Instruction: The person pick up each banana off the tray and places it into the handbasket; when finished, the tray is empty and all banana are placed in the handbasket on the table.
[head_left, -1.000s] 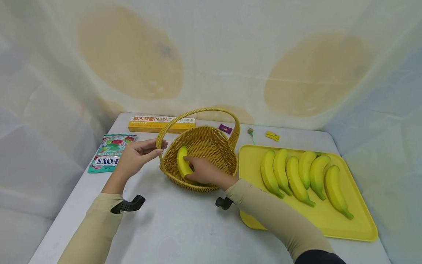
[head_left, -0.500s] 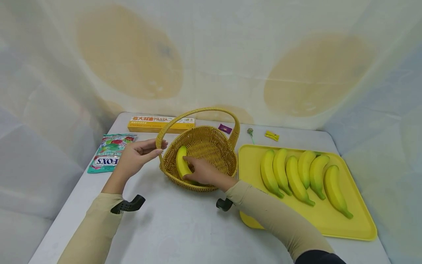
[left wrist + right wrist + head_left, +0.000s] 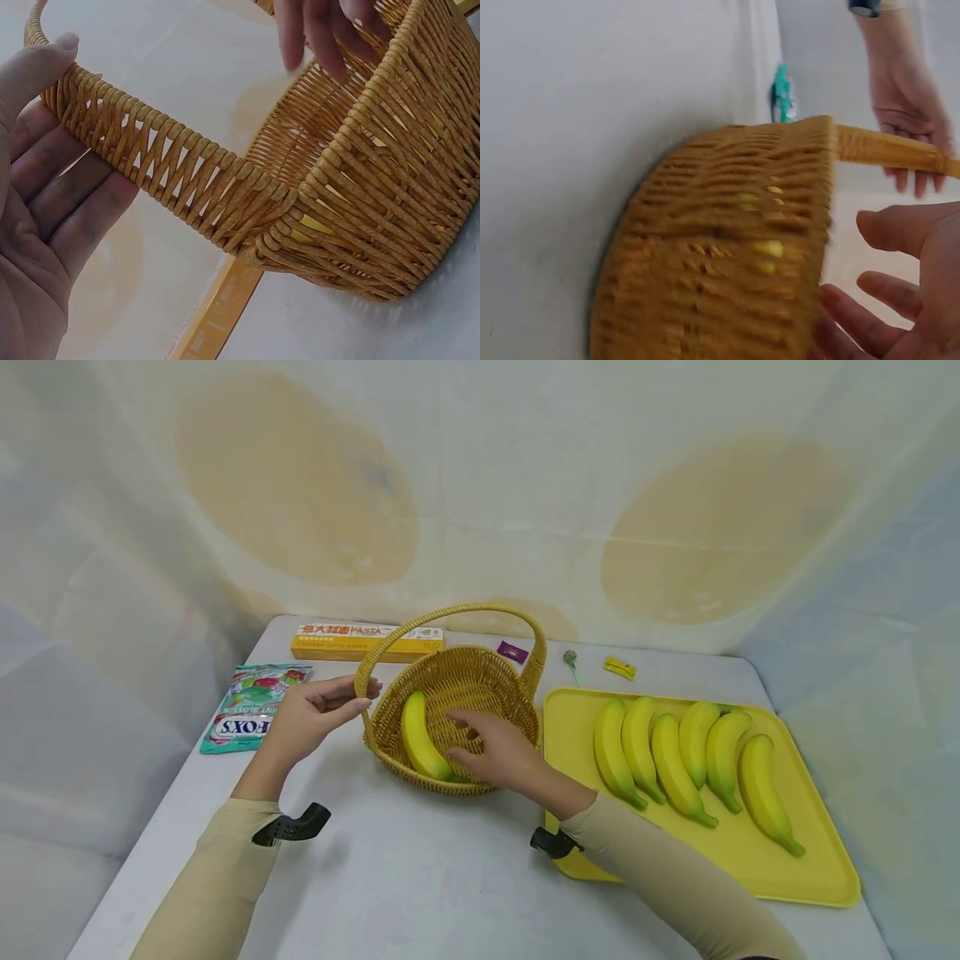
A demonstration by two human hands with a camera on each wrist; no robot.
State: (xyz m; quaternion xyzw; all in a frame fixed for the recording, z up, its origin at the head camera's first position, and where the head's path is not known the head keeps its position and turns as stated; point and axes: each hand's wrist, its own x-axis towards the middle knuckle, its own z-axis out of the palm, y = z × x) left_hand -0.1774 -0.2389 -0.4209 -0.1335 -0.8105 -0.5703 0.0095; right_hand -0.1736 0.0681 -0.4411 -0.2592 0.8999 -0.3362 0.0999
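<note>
A woven wicker basket [image 3: 461,681] with a tall arched handle [image 3: 472,608] stands mid-table. My left hand [image 3: 303,718] holds the handle's left side, thumb on one face and fingers [image 3: 90,217] behind it, as the left wrist view shows. One yellow banana [image 3: 422,739] with greenish ends lies along the basket's left inner wall. Over the basket's right part is my right hand [image 3: 502,750], fingers spread and nothing between them, a short gap from the banana. The right wrist view has this hand [image 3: 907,292] close by the rim, with the basket's outer weave [image 3: 712,262] blurred.
To the right, a yellow tray [image 3: 720,864] bears several bananas [image 3: 667,760]. Behind the basket lie a pasta box [image 3: 337,645], a purple wrapped sweet [image 3: 513,652], a lollipop [image 3: 572,664] and a yellow wrapped sweet [image 3: 619,667]. A green FOX'S candy bag [image 3: 251,706] is at left.
My right hand has let go of the banana, which stays in the basket, and has drawn back to the right. The left hand keeps its place on the handle.
</note>
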